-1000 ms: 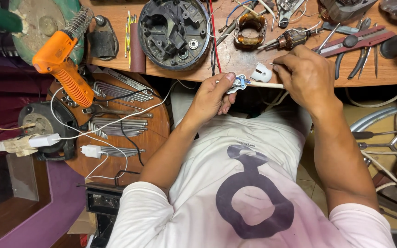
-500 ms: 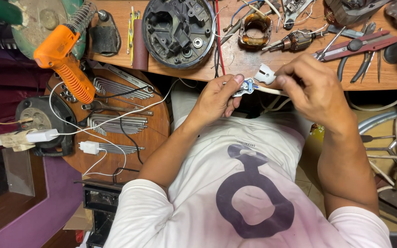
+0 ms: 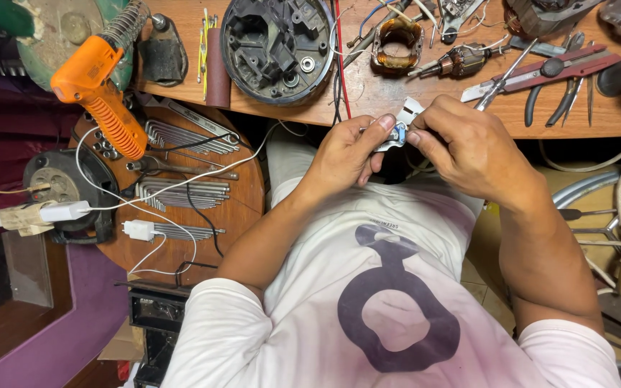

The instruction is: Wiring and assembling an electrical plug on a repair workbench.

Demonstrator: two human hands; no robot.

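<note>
Hands meet at the near edge of the wooden workbench (image 3: pixel 411 108), which serves as the landmark here. In the head view, the only one, the left hand (image 3: pixel 343 154) pinches a small white and blue electrical part (image 3: pixel 395 133) between thumb and forefinger, fingers closed narrowly on it. The right hand (image 3: pixel 472 147) is closed on the same part from the other side, fingertips curled in tight; whether it also grips a fine tool I cannot tell. The part sits just off the bench's near edge, over the person's lap, with thin wires running from it up onto the bench.

On the bench above the hands lie a round black motor housing (image 3: pixel 278 43), a copper-wound stator coil (image 3: pixel 395 36), an armature (image 3: pixel 461 61) and red-handled pliers (image 3: pixel 548 68). Left of the bench, an orange glue gun (image 3: pixel 98 90) lies above a round wooden stool top (image 3: pixel 217 215) strewn with hex keys (image 3: pixel 181 190) and a white plug (image 3: pixel 138 230).

Judging the work as fine handling of the small part, doing it well seems to call for a steady pinch from the left hand while the right makes the small movements, wrists braced against the bench edge, and the wires kept slack so nothing tugs the part. Too hard a squeeze could bend a contact or crack the casing; the loose parts close by on the bench could be knocked by an elbow
</note>
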